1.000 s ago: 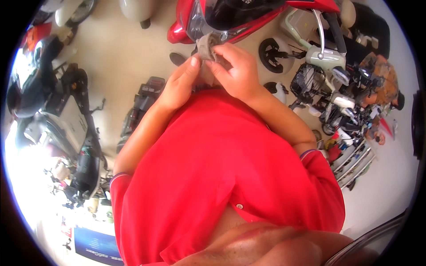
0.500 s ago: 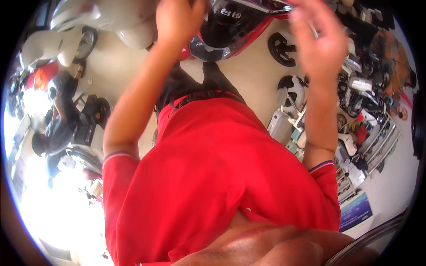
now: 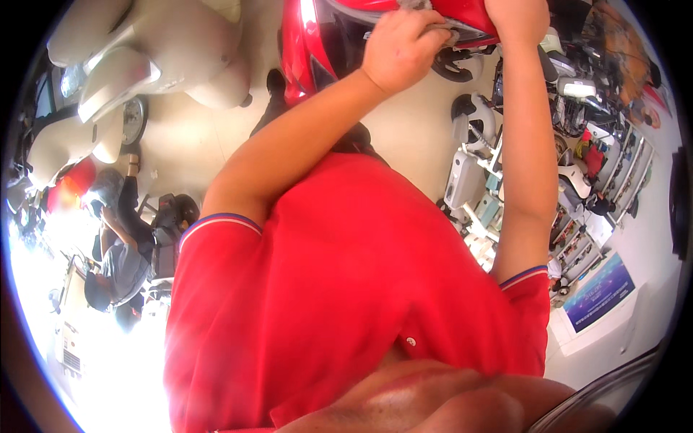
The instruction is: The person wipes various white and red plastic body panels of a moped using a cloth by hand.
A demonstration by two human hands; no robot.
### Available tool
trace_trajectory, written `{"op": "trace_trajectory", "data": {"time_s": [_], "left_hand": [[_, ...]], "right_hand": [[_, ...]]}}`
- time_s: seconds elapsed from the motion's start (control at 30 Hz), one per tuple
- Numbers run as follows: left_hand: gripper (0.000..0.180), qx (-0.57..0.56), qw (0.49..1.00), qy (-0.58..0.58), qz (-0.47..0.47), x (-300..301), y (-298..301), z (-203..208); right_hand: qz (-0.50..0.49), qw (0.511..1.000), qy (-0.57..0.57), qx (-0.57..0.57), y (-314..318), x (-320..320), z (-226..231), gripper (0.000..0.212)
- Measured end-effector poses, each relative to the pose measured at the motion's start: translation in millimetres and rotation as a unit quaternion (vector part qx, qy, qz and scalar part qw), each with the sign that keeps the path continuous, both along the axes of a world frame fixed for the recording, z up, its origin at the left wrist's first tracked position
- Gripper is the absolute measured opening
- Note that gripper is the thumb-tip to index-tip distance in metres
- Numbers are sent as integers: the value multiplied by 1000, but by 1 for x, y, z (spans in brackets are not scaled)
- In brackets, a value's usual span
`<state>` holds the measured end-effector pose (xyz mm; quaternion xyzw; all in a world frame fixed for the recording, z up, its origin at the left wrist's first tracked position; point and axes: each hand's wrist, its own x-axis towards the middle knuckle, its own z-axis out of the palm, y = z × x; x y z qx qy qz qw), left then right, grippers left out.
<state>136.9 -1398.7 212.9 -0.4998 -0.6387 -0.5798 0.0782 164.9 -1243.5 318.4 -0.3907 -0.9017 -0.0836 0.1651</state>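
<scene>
A red and black motor scooter [image 3: 294,54] stands at the top of the view, partly cut off by the upper edge. My left hand [image 3: 406,49] is closed on a crumpled grey cloth [image 3: 452,36], which shows past its fingers and lies against the scooter's dark lower trim. Beside the scooter's red panel, at its right end, is my right hand [image 3: 518,20]. The fingers of that hand run behind the panel and out of the frame, so their grip is hidden.
Pale scooter body shells [image 3: 170,54] stand at the left. Farther left, a person in a grey top [image 3: 124,270] crouches near a dark scooter. On the right are white metal racks [image 3: 617,195] with parts and a blue poster [image 3: 599,290]. A loose black wheel [image 3: 462,66] lies past the scooter.
My left hand has moved right across the scooter and now presses the cloth to it. My right hand has gone up to the panel's end. The view has shifted, showing more red bodywork.
</scene>
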Motion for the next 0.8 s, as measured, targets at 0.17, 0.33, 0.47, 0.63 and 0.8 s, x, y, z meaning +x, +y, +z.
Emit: {"op": "trace_trajectory", "data": {"time_s": [0.17, 0.33, 0.47, 0.63, 0.8], "left_hand": [[23, -58, 995, 29, 73, -61, -37, -35], [16, -96, 960, -114, 238, -107, -42, -60], [17, -37, 978, -143, 145, -80, -27, -13], [19, 15, 989, -112, 92, -29, -1, -3], [18, 29, 956, -250, 154, -73, -10, 8]], "right_hand": [[-4, 1000, 17, -22, -10, -3, 8, 27], [-8, 1000, 7, -23, -14, -4, 16, 24], [-20, 998, -2, -67, -10, -1, 14, 22], [-27, 999, -44, -7, 16, 29, 1, 34], [6, 1000, -7, -22, 13, 21, -10, 34]]}}
